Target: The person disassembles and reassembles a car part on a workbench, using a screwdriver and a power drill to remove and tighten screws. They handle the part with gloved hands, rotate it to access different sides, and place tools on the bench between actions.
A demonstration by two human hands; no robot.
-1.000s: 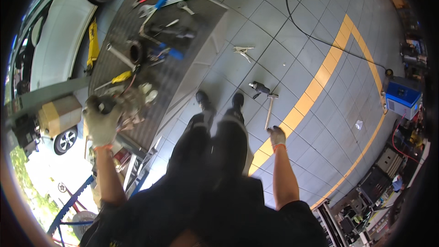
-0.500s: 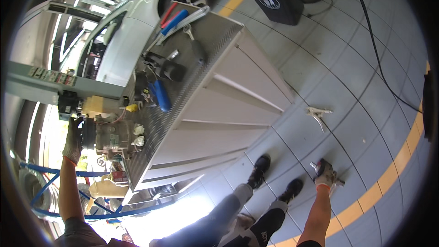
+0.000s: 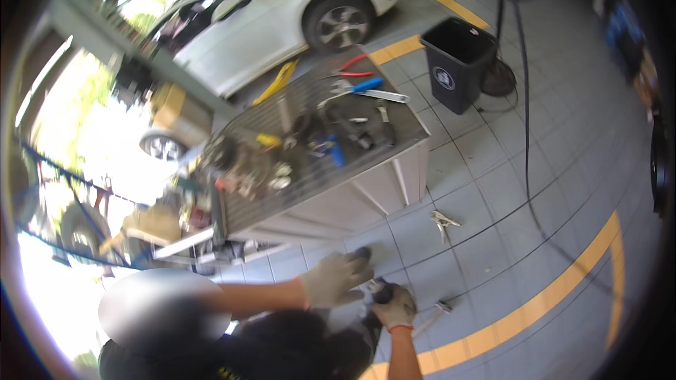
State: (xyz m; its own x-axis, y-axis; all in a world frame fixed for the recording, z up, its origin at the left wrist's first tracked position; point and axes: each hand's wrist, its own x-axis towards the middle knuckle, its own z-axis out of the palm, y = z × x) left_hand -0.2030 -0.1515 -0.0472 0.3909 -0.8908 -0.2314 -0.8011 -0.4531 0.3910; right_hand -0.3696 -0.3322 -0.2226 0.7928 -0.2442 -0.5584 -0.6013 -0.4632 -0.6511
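My right hand (image 3: pixel 396 307), in a pale work glove, grips a dark, compact power tool (image 3: pixel 382 290) with a short silver tip. My left hand (image 3: pixel 331 281), also gloved, reaches across from the left beside the tip. Its fingers are stretched out and smeared by motion; whether they touch the tool I cannot tell. Both hands are low in front of my body, away from the bench (image 3: pixel 317 200). On the bench's near left corner sits a blurred metal machine part with a round pulley (image 3: pixel 224 151), with crumpled white scraps (image 3: pixel 280 176) beside it.
On the bench top lie red-handled pliers (image 3: pixel 359 72), a blue-handled tool (image 3: pixel 367 85), a ratchet (image 3: pixel 385 123) and a blue item (image 3: pixel 336 151). Locking pliers (image 3: pixel 443 223) and a long metal tool (image 3: pixel 431 318) lie on the floor. A bin (image 3: pixel 458 74), cable (image 3: pixel 524 119) and white car (image 3: pixel 260 24) stand beyond.
My left hand has left the machine part and come across to the right hand. My right hand has moved left with the tool. The view has turned, showing more of the car and bench.
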